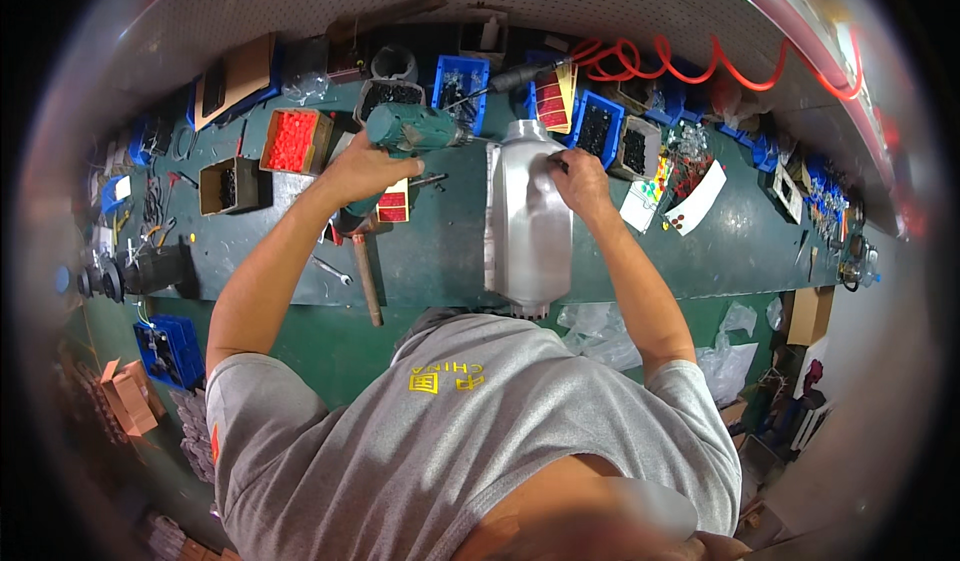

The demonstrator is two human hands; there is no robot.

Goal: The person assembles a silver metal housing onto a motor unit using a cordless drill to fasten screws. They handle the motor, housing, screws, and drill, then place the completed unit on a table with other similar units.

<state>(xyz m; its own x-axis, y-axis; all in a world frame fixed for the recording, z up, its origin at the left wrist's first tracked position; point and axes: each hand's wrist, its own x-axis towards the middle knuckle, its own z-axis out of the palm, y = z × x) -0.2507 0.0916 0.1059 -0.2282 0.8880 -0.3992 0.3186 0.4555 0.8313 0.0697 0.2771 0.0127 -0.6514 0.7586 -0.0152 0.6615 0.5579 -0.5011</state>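
My left hand (368, 173) is wrapped round the handle of a green power drill (412, 127). The drill lies level, its nose pointing right toward a silver metal housing (538, 231). That housing rests lengthwise on the bench, with a narrower neck at its far end and a toothed dark part at its near end. On the housing's upper right side my right hand (584, 185) has its fingers pressed together; a small dark spot shows at the fingertips, too small to name. Below the drill lie a hammer (366, 279) and a wrench (332, 270).
An orange-red parts box (291, 141), a brown box (228, 185) and blue bins (461, 89) line the back of the green bench (430, 261). A coiled red hose (690, 66) hangs above at right. A white sheet (697, 201) lies right of my right hand.
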